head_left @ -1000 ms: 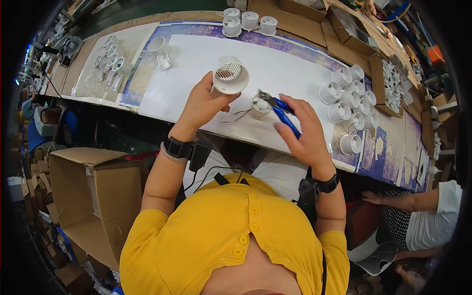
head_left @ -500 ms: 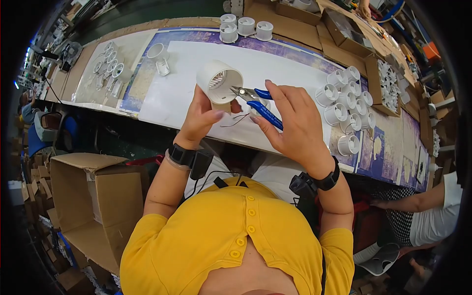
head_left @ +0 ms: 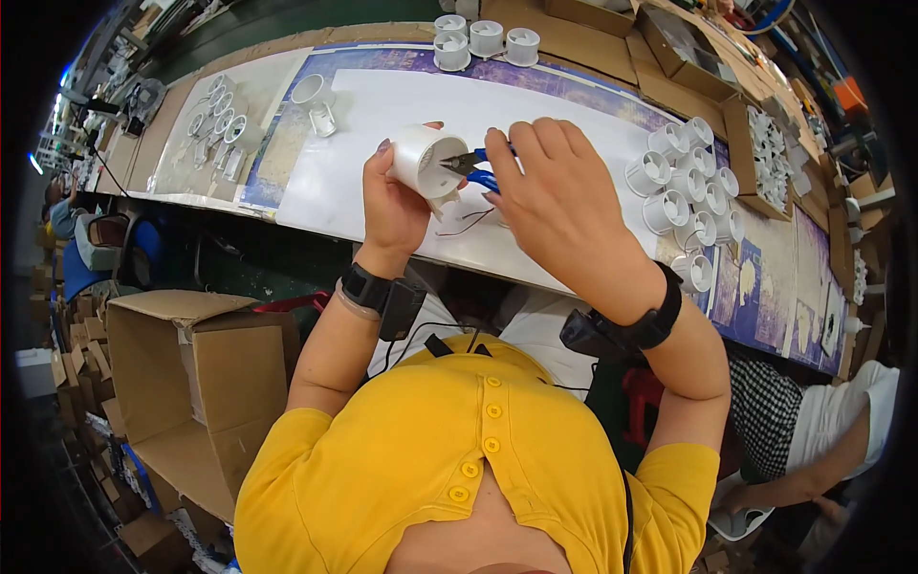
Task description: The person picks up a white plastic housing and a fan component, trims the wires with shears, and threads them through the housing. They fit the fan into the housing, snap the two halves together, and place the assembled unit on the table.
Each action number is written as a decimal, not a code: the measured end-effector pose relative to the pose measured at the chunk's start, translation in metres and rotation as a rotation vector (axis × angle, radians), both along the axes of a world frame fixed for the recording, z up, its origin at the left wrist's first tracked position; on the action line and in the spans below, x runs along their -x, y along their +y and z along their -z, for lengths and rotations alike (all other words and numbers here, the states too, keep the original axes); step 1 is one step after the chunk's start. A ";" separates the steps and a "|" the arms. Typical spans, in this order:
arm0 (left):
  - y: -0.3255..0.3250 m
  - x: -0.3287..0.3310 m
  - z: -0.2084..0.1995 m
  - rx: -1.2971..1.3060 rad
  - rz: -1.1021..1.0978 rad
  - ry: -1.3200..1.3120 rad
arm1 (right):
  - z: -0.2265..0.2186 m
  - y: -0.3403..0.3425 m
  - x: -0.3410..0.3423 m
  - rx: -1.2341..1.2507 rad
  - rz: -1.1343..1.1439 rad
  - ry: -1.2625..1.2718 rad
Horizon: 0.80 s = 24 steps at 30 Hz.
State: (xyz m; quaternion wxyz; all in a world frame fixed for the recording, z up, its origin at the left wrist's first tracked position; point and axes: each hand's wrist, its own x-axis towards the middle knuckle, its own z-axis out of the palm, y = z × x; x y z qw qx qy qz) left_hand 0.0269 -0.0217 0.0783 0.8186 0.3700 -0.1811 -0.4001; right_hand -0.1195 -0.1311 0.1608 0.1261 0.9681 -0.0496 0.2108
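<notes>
My left hand (head_left: 394, 206) is wrapped round a white plastic cylindrical housing (head_left: 413, 158), its open end turned to the right. In my right hand (head_left: 564, 196) is a pair of blue-handled cutting pliers (head_left: 484, 179); my fingers close round the handles. The metal jaws (head_left: 461, 163) reach into the mouth of the housing, and what the tips touch inside is too small to tell. Thin dark wires (head_left: 466, 226) hang below the housing, over the white sheet (head_left: 363, 110) on the table.
Many white fan-like cylinders (head_left: 688, 182) stand together at the right, with several more (head_left: 486, 38) at the far edge. One white part (head_left: 314, 96) and a row of others (head_left: 222, 120) lie left. Cardboard boxes (head_left: 206, 383) flank me. A person in white (head_left: 837, 421) sits at lower right.
My right hand has turned over, its back now facing up, and the plier jaws sit deeper in the housing. My left hand has tilted the housing further to the right.
</notes>
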 end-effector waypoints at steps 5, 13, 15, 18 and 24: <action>-0.004 0.003 0.004 0.000 -0.077 0.018 | 0.005 0.007 -0.017 0.106 0.027 0.114; -0.006 -0.002 0.013 -0.031 -0.142 0.087 | 0.001 0.005 -0.029 0.142 -0.053 0.156; -0.007 -0.001 0.015 -0.036 -0.150 0.101 | 0.006 0.005 -0.033 0.143 -0.058 0.176; -0.007 0.000 0.019 -0.031 -0.140 0.051 | 0.008 0.007 -0.036 0.144 -0.049 0.203; -0.006 -0.001 0.022 -0.049 -0.132 -0.001 | 0.007 0.007 -0.041 0.085 -0.057 0.290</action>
